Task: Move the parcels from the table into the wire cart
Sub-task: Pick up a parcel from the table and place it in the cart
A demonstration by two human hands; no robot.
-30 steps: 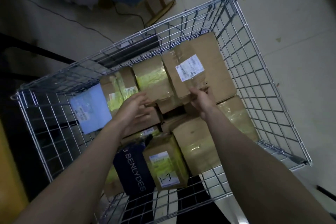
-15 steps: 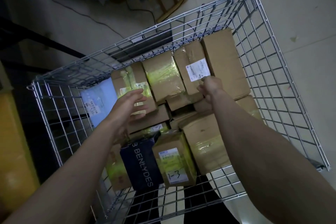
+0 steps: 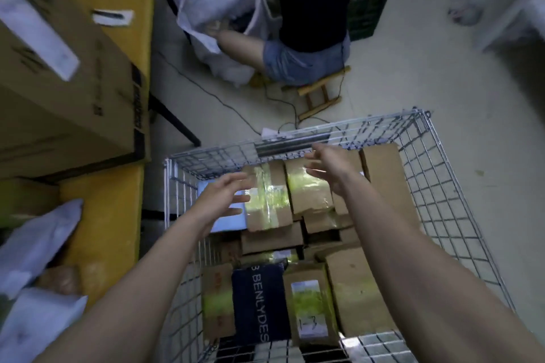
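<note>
Two hands hang over the cart in the middle of the frame, holding nothing; the left hand and right hand have loose fingers; parcels fill the cart; a big box sits upper left.

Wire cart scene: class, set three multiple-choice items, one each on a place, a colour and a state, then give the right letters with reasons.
1. Where does the big cardboard box lie?
A. on the yellow table
B. in the wire cart
C. on the floor

2. What colour is the BENLYDES parcel?
A. red
B. dark blue
C. white

3. How are the left hand and right hand?
A. both gripping a parcel
B. one gripping
C. both open, holding nothing

Answers: 1 A, it sits on the yellow top; 2 B, white letters on dark blue; 3 C, fingers spread above the parcels.
</note>
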